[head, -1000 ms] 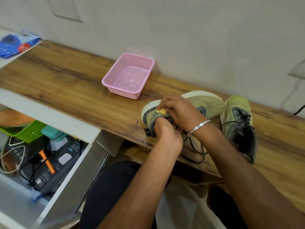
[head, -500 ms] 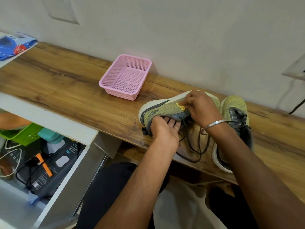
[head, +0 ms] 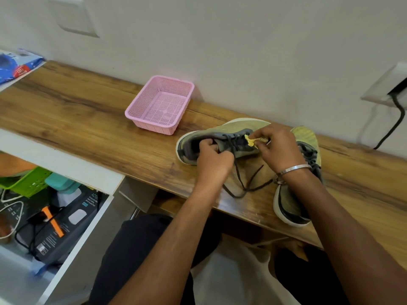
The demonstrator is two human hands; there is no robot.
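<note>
A yellow-green and grey sneaker (head: 222,137) lies across the wooden desk (head: 88,115), heel to the left. My left hand (head: 214,159) grips its heel collar. My right hand (head: 277,148) pinches a small yellow crumpled piece (head: 251,140) over the shoe's dark laces. Loose black lace ends (head: 248,183) trail toward the desk's front edge. The second sneaker (head: 297,194) lies to the right, partly hidden behind my right wrist.
An empty pink mesh basket (head: 160,106) stands near the wall left of the shoes. A blue packet (head: 15,64) lies at far left. An open drawer (head: 44,212) below left holds a green basket, cables and a dark box. A wall socket with a black cable (head: 394,119) is at right.
The sneaker has turned from its side to upright, opening facing up. My left hand shifted to the heel collar. My right hand moved right along the laces with the yellow piece.
</note>
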